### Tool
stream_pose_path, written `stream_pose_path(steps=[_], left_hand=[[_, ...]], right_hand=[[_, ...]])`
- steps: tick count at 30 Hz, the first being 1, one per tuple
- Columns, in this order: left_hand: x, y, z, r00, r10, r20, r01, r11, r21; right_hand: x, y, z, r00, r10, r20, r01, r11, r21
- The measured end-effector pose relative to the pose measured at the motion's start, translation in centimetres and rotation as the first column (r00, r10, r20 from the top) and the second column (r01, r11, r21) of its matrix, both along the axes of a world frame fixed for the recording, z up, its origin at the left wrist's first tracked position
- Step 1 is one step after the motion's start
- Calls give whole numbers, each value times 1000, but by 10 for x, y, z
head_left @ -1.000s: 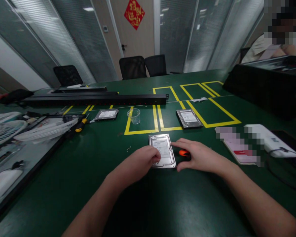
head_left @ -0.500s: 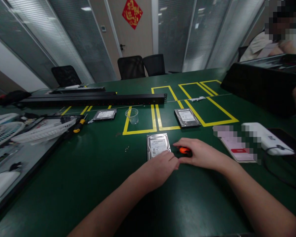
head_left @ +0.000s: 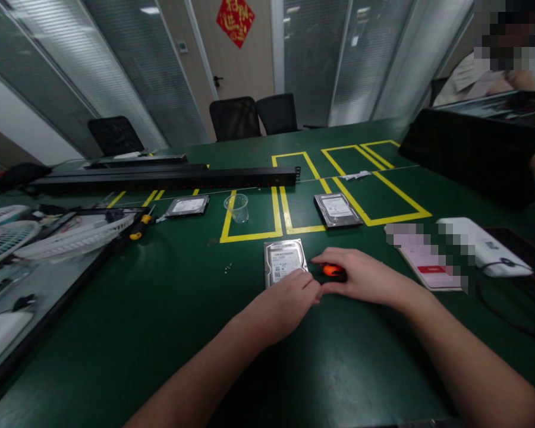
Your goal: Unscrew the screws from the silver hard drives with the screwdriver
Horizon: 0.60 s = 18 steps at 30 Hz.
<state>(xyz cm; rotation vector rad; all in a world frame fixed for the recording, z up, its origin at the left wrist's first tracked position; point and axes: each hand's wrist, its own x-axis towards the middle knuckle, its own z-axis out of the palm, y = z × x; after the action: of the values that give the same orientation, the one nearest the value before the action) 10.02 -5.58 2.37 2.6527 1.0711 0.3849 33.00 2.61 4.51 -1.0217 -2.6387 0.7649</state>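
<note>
Silver rectangular metal hard drive (head_left: 284,254): beneath and beyond left hand (head_left: 289,304), since shifted to its near right corner, curled, contents hidden; work there suggested. Orange-and-black handle (head_left: 333,270): framed by half-curled right hand (head_left: 360,274), grip unclear.

From where I stand, the hard drive (head_left: 284,259) lies flat on the worktop (head_left: 134,315), label up: a silvery metal case with a white printed sticker, its near right corner hidden behind the left hand (head_left: 292,300). Just beside it, an orange-and-black tool (head_left: 333,270) sits in the curl of the right hand (head_left: 361,276), mostly hidden, its orange end showing.
</note>
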Motion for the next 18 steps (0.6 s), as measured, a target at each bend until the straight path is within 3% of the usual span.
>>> stream_pose_path(steps=[9, 18], left_hand=[[3, 1, 7, 997, 16, -71, -15, 1000, 20], [2, 3, -2, 998, 12, -69, -7, 998, 67]], right_hand=[[1, 0, -1, 1000, -2, 14, 2, 1000, -17], [0, 0, 2, 1000, 8, 14, -8, 1000, -14]])
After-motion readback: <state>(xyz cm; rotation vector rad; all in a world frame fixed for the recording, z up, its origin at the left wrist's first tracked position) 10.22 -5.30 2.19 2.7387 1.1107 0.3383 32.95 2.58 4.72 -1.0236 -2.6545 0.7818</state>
